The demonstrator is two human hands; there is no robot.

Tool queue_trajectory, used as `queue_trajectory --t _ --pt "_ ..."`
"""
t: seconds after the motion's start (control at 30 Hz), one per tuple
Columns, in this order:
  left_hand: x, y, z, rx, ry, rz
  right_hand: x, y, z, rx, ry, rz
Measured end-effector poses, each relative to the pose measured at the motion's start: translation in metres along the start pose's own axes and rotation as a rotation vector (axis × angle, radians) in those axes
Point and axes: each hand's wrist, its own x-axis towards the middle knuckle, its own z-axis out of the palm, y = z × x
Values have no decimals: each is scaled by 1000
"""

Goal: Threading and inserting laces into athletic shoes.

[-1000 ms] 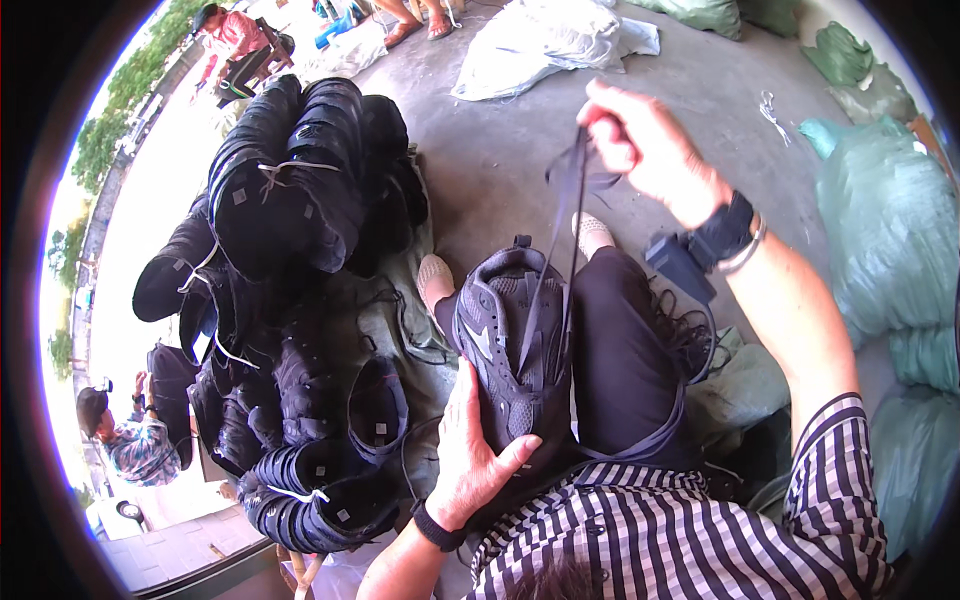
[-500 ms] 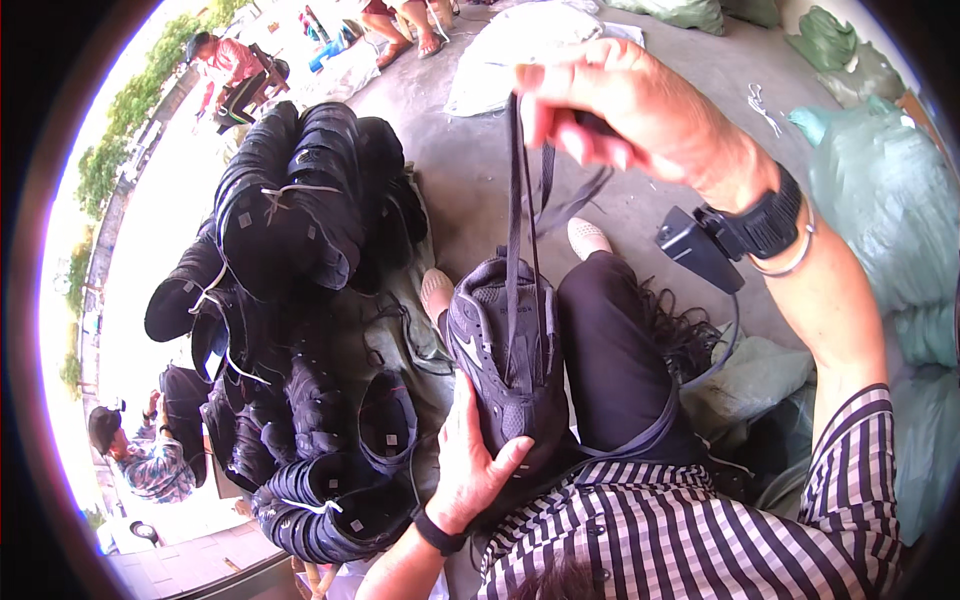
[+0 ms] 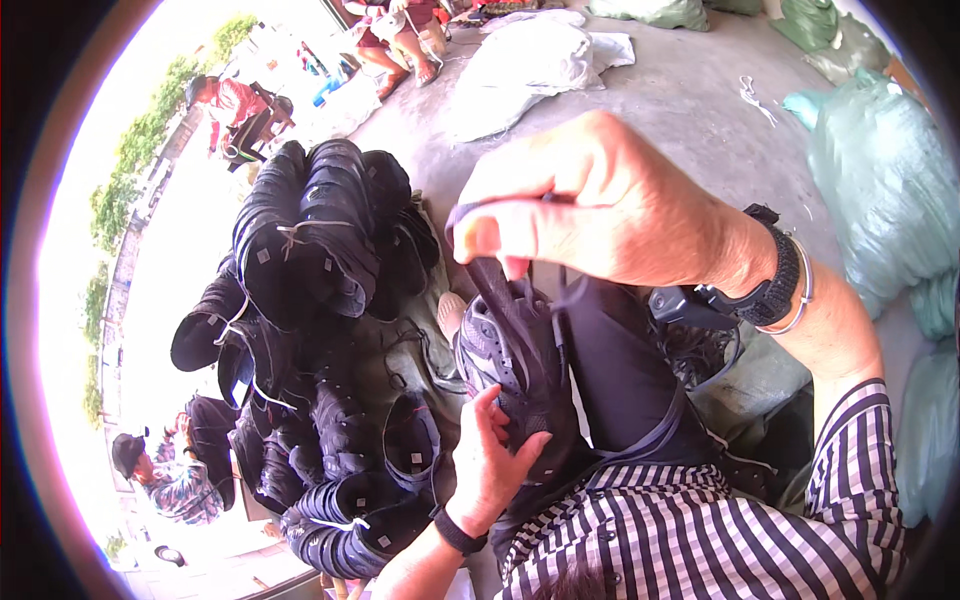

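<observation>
On my lap lies a dark shoe upper (image 3: 535,415) with grey side panels, its toe end toward me. My left hand (image 3: 489,462) grips it low at the left side, thumb over the toe area and fingers partly curled. Above the upper, my right hand (image 3: 615,215) is closed in a pinch on a dark shoelace (image 3: 515,310), which runs down into the lacing area. Part of the lace is blurred, and the right hand hides some of the far end of the upper.
Stacks of black shoe uppers (image 3: 270,255) tied with white string stand at my left. Green sacks (image 3: 870,190) lie at the right, a white sack (image 3: 530,60) ahead. One person (image 3: 235,110) sits at the far left, another (image 3: 170,480) nearer. A bundle of dark laces (image 3: 695,355) lies beside my right leg.
My right hand has come down and nearer to the upper, still pinching the lace, which was pulled up taut before. The left hand's fingers have curled more. The whole view has shifted slightly.
</observation>
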Motion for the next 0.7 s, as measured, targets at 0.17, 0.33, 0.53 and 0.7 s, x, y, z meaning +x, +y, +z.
queue_trajectory --t 0.17,0.33,0.53,0.7 --pt "0 -3 -2 63 8 9 -3 -23 -5 36 64 -7" --pt "16 -21 -16 -315 -38 -57 -1 -25 -1 -200 60 -526" --pt "60 -33 -18 -341 -60 222 -6 -36 11 -235 17 -578" --pt "74 13 -19 289 -372 454 -19 -43 13 -388 -60 -483"
